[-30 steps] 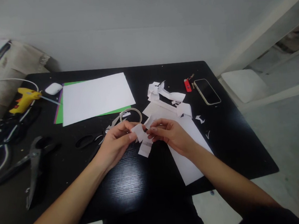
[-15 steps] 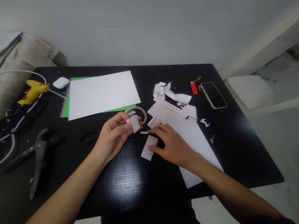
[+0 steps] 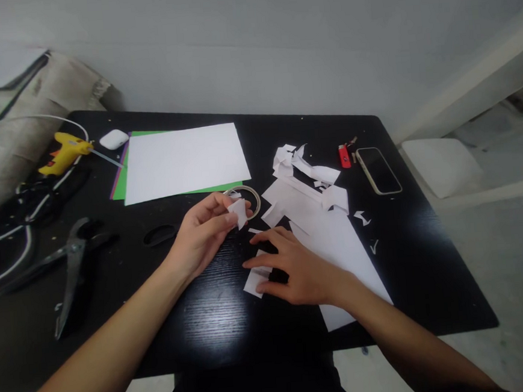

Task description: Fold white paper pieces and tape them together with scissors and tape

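My left hand [image 3: 203,234] is raised a little over the black table [image 3: 208,321] and pinches a small white paper piece [image 3: 238,212] between thumb and fingers. My right hand [image 3: 289,266] lies on the table with its fingers spread flat over a white paper strip [image 3: 254,281]. A thin paper sliver [image 3: 255,231] lies between the two hands. Just beyond my left hand sits a roll of clear tape [image 3: 246,195]. Under my right wrist runs a large white sheet [image 3: 338,244].
A white sheet on green card [image 3: 184,161] lies at the back. Paper scraps [image 3: 304,168], a red lighter [image 3: 344,156] and a phone [image 3: 378,170] sit at the right. Scissors [image 3: 158,235], pliers [image 3: 70,265], a yellow glue gun [image 3: 64,152], cables and a white case [image 3: 113,139] occupy the left.
My hands separated: the right let go of the folded paper, laid the strip on the table and now presses it flat, slid nearer. The left kept the small piece.
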The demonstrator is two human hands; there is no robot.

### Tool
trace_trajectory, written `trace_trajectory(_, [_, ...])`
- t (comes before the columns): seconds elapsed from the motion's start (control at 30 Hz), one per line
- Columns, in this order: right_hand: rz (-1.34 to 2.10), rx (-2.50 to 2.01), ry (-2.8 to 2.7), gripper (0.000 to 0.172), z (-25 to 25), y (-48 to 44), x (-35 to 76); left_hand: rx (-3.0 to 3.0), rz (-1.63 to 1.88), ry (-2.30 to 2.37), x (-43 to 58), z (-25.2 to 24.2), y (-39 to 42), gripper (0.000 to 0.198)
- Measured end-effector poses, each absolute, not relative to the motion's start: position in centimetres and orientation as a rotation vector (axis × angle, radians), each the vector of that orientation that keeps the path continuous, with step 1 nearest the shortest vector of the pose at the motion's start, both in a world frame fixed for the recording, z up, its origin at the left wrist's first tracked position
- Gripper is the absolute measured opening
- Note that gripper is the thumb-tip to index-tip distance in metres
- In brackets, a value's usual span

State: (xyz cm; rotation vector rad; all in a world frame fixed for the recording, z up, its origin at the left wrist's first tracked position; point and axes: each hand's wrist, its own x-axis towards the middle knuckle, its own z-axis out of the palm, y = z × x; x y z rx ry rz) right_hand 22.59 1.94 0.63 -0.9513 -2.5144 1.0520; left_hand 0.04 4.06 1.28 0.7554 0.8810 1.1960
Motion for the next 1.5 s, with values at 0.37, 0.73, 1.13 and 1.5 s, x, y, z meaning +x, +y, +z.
trace_trajectory(0.37, [1.199, -0.968, -2.374, 0.015, 0.2, 2.1, 22.2, 0.73, 1.216, 0.894, 0.1, 1.5, 4.1, 0.015])
trace_trajectory(0.73, [1.684, -1.23, -1.451, 0.025, 0.2, 3.2, 22.4, 0.723, 1.254, 0.848, -0.1, 1.8, 4.1, 0.014])
trace_trajectory(1.13, [1.913, -1.156, -1.185, 0.029, 0.4, 3.4, 22.4, 0.786, 1.22, 0.822, -0.3, 1.5, 4.0, 0.014])
trace_trajectory(1.5, [1.714, -1.269, -1.179, 0.041, 0.7, 3.7, 22.6, 1.277, 1.164, 0.915, -0.4, 1.6, 3.5, 0.02])
